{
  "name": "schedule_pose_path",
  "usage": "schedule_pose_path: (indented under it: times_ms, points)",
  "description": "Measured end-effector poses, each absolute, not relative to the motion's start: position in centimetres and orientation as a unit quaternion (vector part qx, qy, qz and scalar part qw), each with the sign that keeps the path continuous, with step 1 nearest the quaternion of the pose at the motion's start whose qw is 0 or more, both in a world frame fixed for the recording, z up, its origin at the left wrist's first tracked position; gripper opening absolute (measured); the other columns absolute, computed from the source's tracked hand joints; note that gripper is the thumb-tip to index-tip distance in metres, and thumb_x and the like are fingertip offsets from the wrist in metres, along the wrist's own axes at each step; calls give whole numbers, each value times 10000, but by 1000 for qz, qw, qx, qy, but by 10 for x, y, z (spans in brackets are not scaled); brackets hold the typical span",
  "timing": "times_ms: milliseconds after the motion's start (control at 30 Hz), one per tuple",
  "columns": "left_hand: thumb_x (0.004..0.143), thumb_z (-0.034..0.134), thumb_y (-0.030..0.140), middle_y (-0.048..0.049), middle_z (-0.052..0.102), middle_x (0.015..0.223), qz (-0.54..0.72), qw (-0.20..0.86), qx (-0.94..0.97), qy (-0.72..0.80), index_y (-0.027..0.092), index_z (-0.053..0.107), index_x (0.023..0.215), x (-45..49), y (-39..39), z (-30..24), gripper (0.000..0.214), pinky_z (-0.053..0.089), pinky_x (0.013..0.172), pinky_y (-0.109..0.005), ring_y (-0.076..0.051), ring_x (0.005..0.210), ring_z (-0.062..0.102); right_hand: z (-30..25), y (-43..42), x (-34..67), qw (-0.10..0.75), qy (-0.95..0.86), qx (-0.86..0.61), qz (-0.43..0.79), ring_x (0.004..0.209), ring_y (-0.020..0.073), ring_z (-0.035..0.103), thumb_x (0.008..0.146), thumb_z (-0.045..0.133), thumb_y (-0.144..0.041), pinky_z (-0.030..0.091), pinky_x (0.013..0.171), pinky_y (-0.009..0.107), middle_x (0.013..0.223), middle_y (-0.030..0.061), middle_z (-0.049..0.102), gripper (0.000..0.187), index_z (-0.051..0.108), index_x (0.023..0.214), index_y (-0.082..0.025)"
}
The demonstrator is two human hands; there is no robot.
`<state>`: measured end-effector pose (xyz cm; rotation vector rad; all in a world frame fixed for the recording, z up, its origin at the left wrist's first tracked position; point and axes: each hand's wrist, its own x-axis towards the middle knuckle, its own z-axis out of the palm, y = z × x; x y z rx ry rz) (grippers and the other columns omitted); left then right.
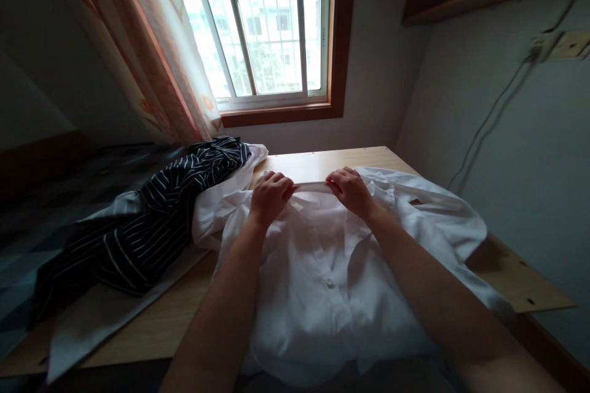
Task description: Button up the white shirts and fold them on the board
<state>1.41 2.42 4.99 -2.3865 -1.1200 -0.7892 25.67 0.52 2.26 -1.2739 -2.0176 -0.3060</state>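
A white button-up shirt (322, 276) lies spread on the wooden table (152, 325), front side up, buttons showing down its middle. My left hand (270, 195) pinches the shirt's collar at its left end, fingers curled closed. My right hand (351, 190) grips the collar's right end the same way. The collar runs as a straight band between the two hands. One sleeve bunches out to the right near the table's edge.
A dark striped garment (157, 221) lies heaped at the left of the table over another white cloth (92, 313). A window (267, 24) with a patterned curtain (152, 43) stands behind. A wall socket (553, 46) with a cable is on the right wall.
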Motion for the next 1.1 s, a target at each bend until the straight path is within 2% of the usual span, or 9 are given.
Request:
schedule_pose_path:
  times_ms: [100, 367, 567, 800, 967, 1033, 1100]
  points:
    - [939, 533, 481, -63, 676, 849, -276, 191, -848, -410, 203, 669, 763, 9, 27, 50, 356, 408, 801, -350, -235, 840, 586, 20, 7, 258, 360, -780, -496, -122, 870, 240, 568, 943, 550, -253, 403, 839, 340, 877, 79, 682, 148, 653, 854, -193]
    - [903, 600, 458, -66, 692, 865, -317, 191, -800, -473, 210, 643, 780, -10, 38, 44, 280, 391, 853, -389, -274, 929, 608, 18, 11, 273, 374, -762, -512, -130, 854, 237, 577, 948, 536, -275, 397, 822, 336, 879, 82, 698, 179, 670, 858, -199]
    - [896, 578, 474, -16, 647, 711, -425, 64, -794, -431, 211, 610, 750, -15, 49, 39, 303, 437, 857, -341, -205, 784, 603, 12, 16, 285, 385, -749, -524, -130, 852, 244, 586, 936, 542, -258, 399, 819, 341, 860, 82, 710, 174, 684, 861, -189]
    - [913, 488, 470, -20, 658, 784, -474, -47, -762, -439, 196, 633, 896, -9, 46, 38, 310, 430, 626, -247, -148, 693, 571, 10, 17, 286, 388, -746, -527, -121, 847, 242, 589, 946, 526, -276, 398, 820, 342, 861, 81, 709, 198, 683, 860, -190]
    - [920, 484, 411, -13, 636, 715, -474, -7, -735, -485, 180, 649, 960, -9, 45, 37, 287, 434, 615, -248, -148, 628, 567, 11, 15, 282, 380, -735, -545, -138, 813, 250, 566, 959, 515, -350, 382, 788, 353, 809, 87, 685, 257, 661, 812, -198]
    - [934, 472, 375, -42, 672, 776, -455, 34, -732, -506, 186, 659, 997, -9, 43, 40, 273, 458, 661, -273, -179, 689, 608, 13, 12, 278, 380, -732, -547, -146, 813, 248, 556, 969, 499, -365, 372, 782, 349, 810, 88, 678, 278, 648, 802, -200]
    - [934, 460, 290, -91, 701, 925, -430, 98, -736, -514, 191, 668, 1043, -6, 36, 46, 254, 481, 790, -335, -233, 857, 640, 14, 9, 272, 378, -737, -540, -149, 827, 243, 550, 979, 486, -360, 362, 789, 346, 834, 84, 678, 278, 641, 810, -202]
